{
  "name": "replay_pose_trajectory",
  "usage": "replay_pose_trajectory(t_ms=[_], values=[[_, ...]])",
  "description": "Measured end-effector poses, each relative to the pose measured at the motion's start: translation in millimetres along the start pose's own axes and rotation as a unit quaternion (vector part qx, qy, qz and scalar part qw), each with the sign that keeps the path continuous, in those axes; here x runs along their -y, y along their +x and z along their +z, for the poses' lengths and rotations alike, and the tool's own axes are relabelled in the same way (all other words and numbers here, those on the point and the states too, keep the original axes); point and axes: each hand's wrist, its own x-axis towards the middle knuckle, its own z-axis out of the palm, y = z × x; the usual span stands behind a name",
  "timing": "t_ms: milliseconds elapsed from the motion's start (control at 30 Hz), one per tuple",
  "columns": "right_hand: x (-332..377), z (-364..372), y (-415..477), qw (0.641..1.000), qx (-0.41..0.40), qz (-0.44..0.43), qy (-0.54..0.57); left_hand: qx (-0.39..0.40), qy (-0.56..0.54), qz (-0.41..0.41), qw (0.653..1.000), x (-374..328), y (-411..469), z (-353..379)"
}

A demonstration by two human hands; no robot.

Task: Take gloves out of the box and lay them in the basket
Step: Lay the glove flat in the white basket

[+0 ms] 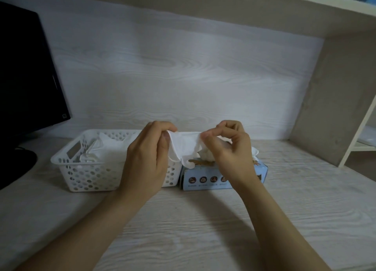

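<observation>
Glove (185, 148), white and thin, hangs spread between two hands above the seam where the basket (91, 173) meets the box (205, 181). The left hand (148, 154) has its grip pinched on the glove's upper left corner, thumb against curled fingers. The right hand (230, 150) has its grip pinched on the upper right corner between thumb and forefinger, with the other fingers curled loosely behind. The top edge runs nearly level from one grip to the other. The lower part droops in soft folds, and its lowest edge reaches the top of the box; whether it touches the card there I cannot tell.

The box is pale blue with a row of round dark icons along its front face. It lies flat on the tabletop (203, 220), its left end against the basket's right wall. A wad (206, 156) of white material bulges from its top opening, partly hidden by the right hand.

The basket is white plastic with round holes in its walls. A heap (107, 150) of white gloves lies inside, rising to about the rim.

A dark monitor (26, 67) stands at the far left, its base on the tabletop. A pale wood-grain panel (183, 77) closes the back, and a shelf (305, 4) runs overhead.
</observation>
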Motion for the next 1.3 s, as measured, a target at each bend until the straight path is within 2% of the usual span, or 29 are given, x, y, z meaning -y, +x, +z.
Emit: replay_pose_trajectory(t_ms=[133,300,367,533,700,900,1100,1300], values=[[3.0,-2.9,-1.2,0.997,0.028,0.008,0.077,0.005,-0.013,-0.016,1.0,3.6,-0.5,-2.3],[5.2,-1.6,-0.5,0.993,0.034,0.068,0.095,-0.003,-0.053,-0.02,0.998,2.7,3.4,-2.6],[4.6,-0.5,-1.9,0.994,0.027,0.067,0.079,-0.003,-0.067,-0.033,0.997,2.0,1.9,-3.7],[-0.4,1.0,-0.1,0.999,0.029,0.002,0.016,-0.013,-0.109,-0.052,0.993,-1.8,1.4,-9.9],[-7.1,2.1,1.7,0.997,0.021,-0.062,-0.049,-0.04,-0.033,-0.058,0.997,-1.5,4.7,-4.9],[-12.5,3.6,-0.6,0.987,-0.01,-0.117,-0.11,-0.043,0.008,-0.085,0.995,10.4,10.6,-8.6],[-11.4,5.6,-1.2,0.986,-0.029,-0.124,-0.108,0.015,0.076,-0.116,0.99,23.2,12.8,-11.6],[-20.0,5.3,1.1,0.973,-0.047,-0.13,-0.185,-0.002,0.063,-0.115,0.991,24.6,16.9,-13.4]])
